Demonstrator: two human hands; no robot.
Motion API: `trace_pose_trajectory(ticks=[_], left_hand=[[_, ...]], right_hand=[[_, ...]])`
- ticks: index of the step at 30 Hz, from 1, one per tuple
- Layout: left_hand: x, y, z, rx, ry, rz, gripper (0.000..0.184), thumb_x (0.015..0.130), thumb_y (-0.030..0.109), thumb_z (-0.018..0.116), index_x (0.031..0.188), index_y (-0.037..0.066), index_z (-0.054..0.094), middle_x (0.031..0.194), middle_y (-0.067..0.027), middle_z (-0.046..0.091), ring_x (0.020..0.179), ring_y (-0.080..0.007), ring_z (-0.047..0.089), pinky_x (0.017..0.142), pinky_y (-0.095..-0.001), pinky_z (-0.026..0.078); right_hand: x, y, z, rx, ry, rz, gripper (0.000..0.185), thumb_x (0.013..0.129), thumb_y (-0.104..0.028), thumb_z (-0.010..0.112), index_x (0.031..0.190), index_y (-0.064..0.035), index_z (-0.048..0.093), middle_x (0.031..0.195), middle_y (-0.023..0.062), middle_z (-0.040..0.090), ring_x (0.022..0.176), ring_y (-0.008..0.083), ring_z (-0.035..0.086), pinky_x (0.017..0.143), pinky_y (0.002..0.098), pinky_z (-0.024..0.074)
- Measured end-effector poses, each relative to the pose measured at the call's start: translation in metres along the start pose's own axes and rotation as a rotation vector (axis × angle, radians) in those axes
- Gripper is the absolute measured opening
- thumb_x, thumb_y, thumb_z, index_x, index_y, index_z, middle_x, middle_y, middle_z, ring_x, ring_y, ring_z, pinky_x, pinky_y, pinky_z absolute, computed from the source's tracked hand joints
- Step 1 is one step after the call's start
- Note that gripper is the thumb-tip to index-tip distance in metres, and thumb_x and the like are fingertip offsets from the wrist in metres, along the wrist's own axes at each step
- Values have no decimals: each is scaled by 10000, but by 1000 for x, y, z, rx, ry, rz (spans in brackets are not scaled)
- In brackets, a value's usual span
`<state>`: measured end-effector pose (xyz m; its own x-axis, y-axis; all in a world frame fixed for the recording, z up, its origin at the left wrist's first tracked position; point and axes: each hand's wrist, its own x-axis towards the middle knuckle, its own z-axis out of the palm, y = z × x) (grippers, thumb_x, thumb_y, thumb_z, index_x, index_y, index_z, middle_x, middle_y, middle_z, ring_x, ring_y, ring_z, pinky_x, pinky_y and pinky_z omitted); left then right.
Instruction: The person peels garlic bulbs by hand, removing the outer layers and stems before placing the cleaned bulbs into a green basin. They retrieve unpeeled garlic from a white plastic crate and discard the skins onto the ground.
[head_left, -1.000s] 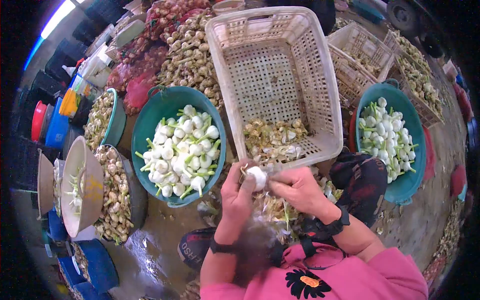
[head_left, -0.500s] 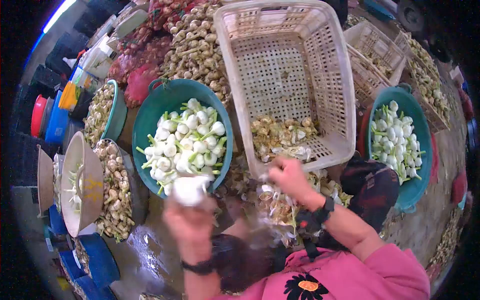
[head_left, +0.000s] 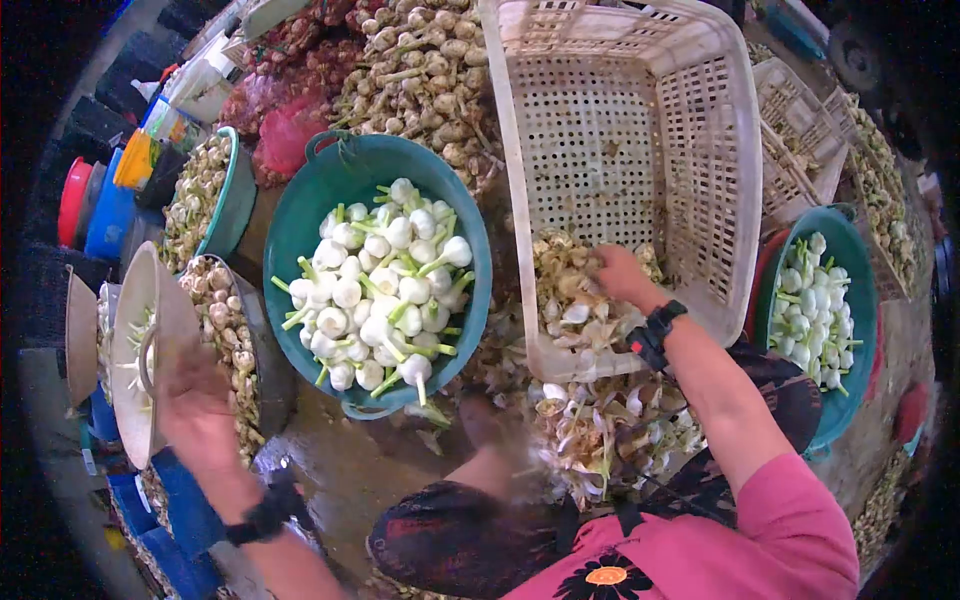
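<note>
My left hand is smeared by motion over the edge of the beige bowl and the dark tub of unpeeled garlic; its fingers and anything in them cannot be made out. Inside the near end of the white crate, my right hand reaches into a heap of garlic and skins, its fingertips partly hidden among them. White peeled bulbs with green stems fill much of the green tub between my hands.
Another green tub of peeled garlic stands at the right. Loose skins lie in front of the crate. Unpeeled garlic and red net bags are piled behind. Blue containers stand at lower left.
My left hand, which held a white bulb, has swung left past the green tub. My right hand has moved forward into the crate. The view has shifted, with crate and tub now larger.
</note>
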<state>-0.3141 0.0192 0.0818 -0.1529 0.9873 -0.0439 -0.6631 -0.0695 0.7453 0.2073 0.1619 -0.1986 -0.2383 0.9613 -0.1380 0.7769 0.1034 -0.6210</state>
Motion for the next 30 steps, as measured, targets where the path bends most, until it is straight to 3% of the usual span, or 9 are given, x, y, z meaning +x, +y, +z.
trace_pose_trajectory(ticks=[3,5,9,12,14,18,23,26,30], left_hand=[[-17,-92,99,295,231,-79,345,907,211,517,1172,-9,516,1012,-109,617,855,-231,609,665,-339,514],[-28,-130,145,511,69,-224,363,881,221,559,1173,10,516,1057,-144,604,929,-243,610,701,-344,511],[-39,-206,173,510,-28,-382,455,882,218,562,1273,23,434,1210,-99,531,1091,-224,533,856,-375,466],[-50,-250,180,439,-187,-272,518,846,141,605,1308,22,401,1281,-73,473,1131,-191,491,917,-348,439],[-62,-250,199,335,-229,-344,551,812,80,629,1309,17,397,1264,-74,486,1109,-191,505,911,-341,446],[-77,-248,196,267,-235,-355,598,758,-10,656,1300,12,405,1200,-83,528,1052,-181,542,875,-322,473],[-80,-259,189,380,-280,-106,587,745,-5,694,1269,11,429,1041,-71,596,901,-134,590,717,-245,511],[-78,-269,187,622,-252,42,582,722,22,705,1243,-15,450,1017,-87,605,894,-152,598,759,-263,503],[-77,-268,189,999,-249,157,591,690,44,700,1228,-41,470,1006,-87,617,901,-143,597,806,-263,481]], right_hand=[[-20,-10,-39,507,-12,188,302,770,-101,612,1054,1,601,827,123,656,801,251,629,681,350,479],[-49,-52,-84,803,-77,327,226,839,-54,559,1054,12,581,878,75,639,863,140,617,709,285,499],[-84,-78,-88,1587,-77,7,359,819,-155,576,1114,51,568,1051,73,620,916,154,597,814,295,487],[-109,-106,-85,1859,-229,74,357,824,-155,568,1122,42,562,1074,97,612,949,182,594,850,318,480],[-131,-110,-72,1768,-189,-125,363,836,-148,565,1144,44,545,1101,116,601,976,199,584,883,337,468],[-149,-128,-74,1888,-385,51,354,823,-77,558,1156,44,533,1088,115,601,983,205,590,890,339,471],[-117,-106,-80,1152,215,261,321,809,-62,556,1113,40,564,1024,132,633,920,193,615,827,297,488],[-121,-110,-89,439,201,-70,324,808,-116,581,1104,16,577,1015,144,640,924,212,615,824,318,477],[-165,-177,-130,562,148,-136,362,800,-201,620,1106,-12,583,1020,165,634,931,265,614,835,320,463]])
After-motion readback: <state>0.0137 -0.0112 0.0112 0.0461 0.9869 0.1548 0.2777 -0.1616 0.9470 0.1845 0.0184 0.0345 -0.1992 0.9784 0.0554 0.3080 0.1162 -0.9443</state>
